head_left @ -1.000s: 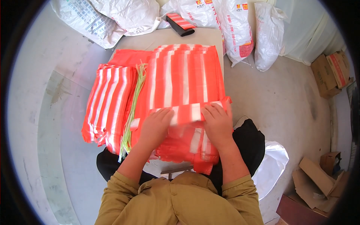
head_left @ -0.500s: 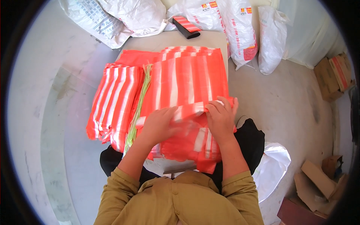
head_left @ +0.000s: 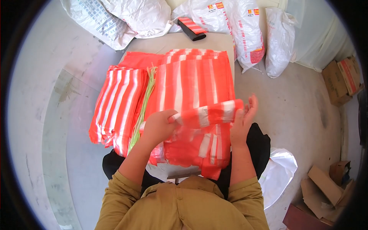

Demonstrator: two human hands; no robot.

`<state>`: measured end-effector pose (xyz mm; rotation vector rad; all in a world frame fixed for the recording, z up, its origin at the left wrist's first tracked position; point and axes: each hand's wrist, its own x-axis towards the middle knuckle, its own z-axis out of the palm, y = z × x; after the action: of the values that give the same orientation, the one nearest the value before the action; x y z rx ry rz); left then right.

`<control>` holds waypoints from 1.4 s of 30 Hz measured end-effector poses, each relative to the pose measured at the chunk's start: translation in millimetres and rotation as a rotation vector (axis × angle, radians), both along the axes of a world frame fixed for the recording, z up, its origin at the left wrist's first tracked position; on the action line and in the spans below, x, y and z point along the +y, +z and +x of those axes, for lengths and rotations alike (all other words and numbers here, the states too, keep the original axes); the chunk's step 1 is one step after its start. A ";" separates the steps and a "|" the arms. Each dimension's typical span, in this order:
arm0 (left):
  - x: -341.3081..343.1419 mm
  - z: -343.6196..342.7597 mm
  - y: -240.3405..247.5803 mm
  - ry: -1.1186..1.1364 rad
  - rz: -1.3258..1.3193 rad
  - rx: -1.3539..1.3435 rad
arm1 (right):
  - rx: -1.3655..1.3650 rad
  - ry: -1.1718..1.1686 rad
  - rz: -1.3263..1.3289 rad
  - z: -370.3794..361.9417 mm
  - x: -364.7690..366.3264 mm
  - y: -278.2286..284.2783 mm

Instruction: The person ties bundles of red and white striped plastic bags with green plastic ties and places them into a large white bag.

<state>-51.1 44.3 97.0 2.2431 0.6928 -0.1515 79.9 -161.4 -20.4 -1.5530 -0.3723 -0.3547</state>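
Red striped roll (head_left: 210,114), hands (head_left: 158,125) at ends

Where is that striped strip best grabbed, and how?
Probably the middle of the striped strip, pinched across its narrow width from the far side: it looks long and flat, with the left hand closed on one end and the right hand at the other.

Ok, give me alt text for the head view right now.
A person's left hand grips one end of a red-and-white striped bundle above a large matching stack; the right hand, held open, is at the other end. Green strands and a smaller striped stack lie to the left, white sacks beyond.
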 end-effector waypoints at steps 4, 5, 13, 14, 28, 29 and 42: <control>14.6 -8.1 -36.9 -0.032 -0.642 -0.117 | 0.452 0.312 0.748 -3.5 7.6 21.7; 4.2 -6.0 -40.8 0.064 -0.889 -0.094 | 0.454 0.310 0.744 -1.1 3.7 14.7; -36.8 -12.1 -103.2 0.177 -1.151 -0.065 | 0.657 0.546 0.164 -3.4 5.6 5.2; -41.1 -13.9 -103.2 0.133 -1.079 -0.102 | 0.588 0.545 0.116 -3.0 5.2 3.5; -67.9 -58.5 -123.5 0.073 -0.749 -0.272 | -0.393 0.568 -0.920 -24.7 9.5 8.4; -67.6 -59.2 -126.1 0.049 -0.739 -0.272 | -0.366 0.585 -0.987 -25.5 10.0 6.8; -74.4 -61.3 -96.7 0.105 -1.014 -0.230 | 0.066 0.449 -0.465 -17.3 -5.3 11.2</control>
<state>-112.4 -30.1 0.3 1.2254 0.4487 -0.1446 62.6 -166.8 -9.1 -1.8650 -0.7741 0.1458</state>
